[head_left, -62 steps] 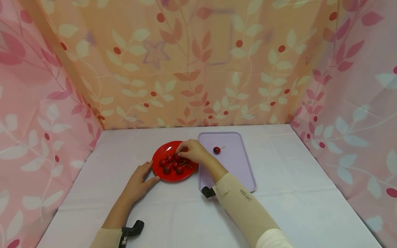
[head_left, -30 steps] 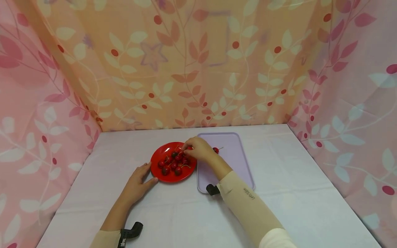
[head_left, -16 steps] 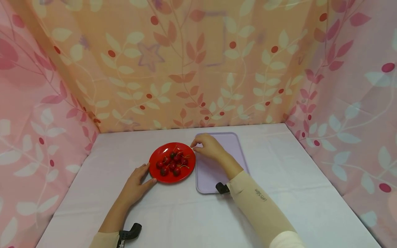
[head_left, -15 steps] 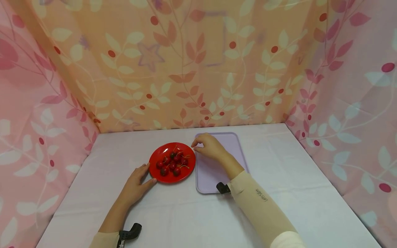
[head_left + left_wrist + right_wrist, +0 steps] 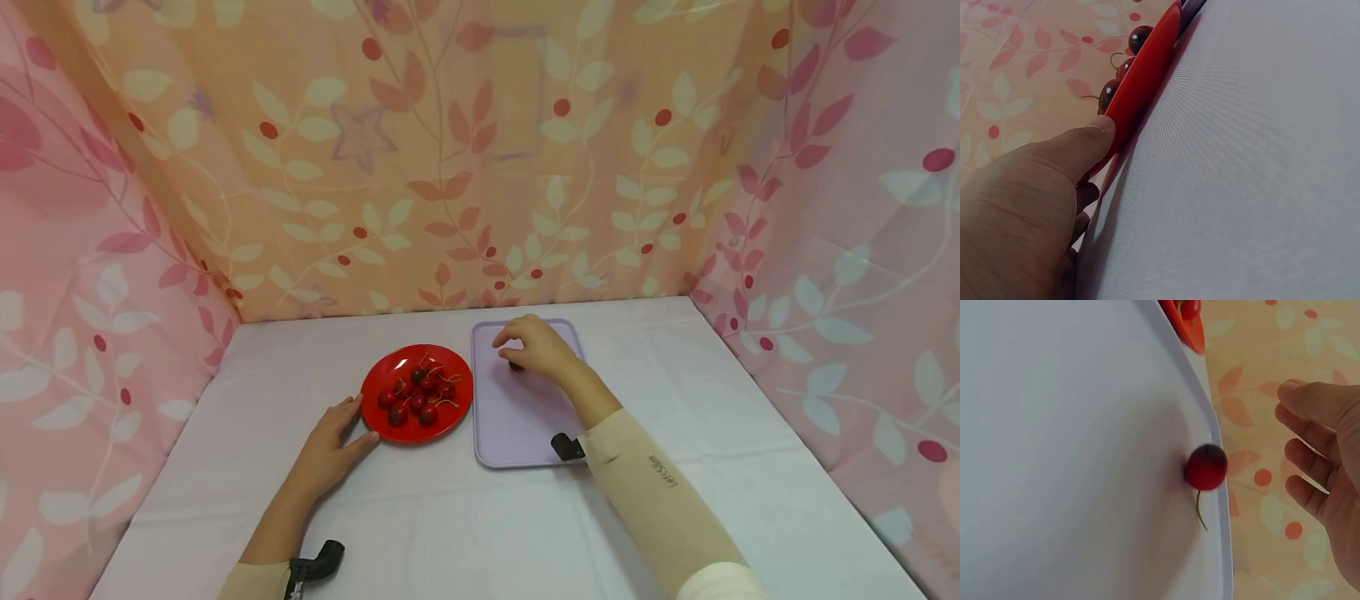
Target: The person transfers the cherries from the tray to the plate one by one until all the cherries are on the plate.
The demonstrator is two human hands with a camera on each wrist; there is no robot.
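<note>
Fingers and thumb of my left hand (image 5: 330,446) rest along the left rim of a red plate (image 5: 386,371); the left wrist view has the thumb (image 5: 1102,125) right at that rim. Several dark red cherries (image 5: 417,402), some with stems, lie on the plate. Above a light purple tray (image 5: 510,425) hovers my right hand (image 5: 546,350), its fingers loosely bent and nothing between them. Under it a single cherry (image 5: 1206,467) with a green stem lies near the tray's edge, mostly hidden by the hand in the head view.
The plate and tray stand side by side on a white-covered table (image 5: 450,525). Patterned curtains (image 5: 450,167) enclose its back and both sides. Each wrist carries a black camera mount, such as the left mount (image 5: 321,561).
My right hand has left the cherries on the plate and moved right, over the tray, its fingertips spreading apart. A dark cherry at the plate's back has come into sight. My left hand stays at the rim.
</note>
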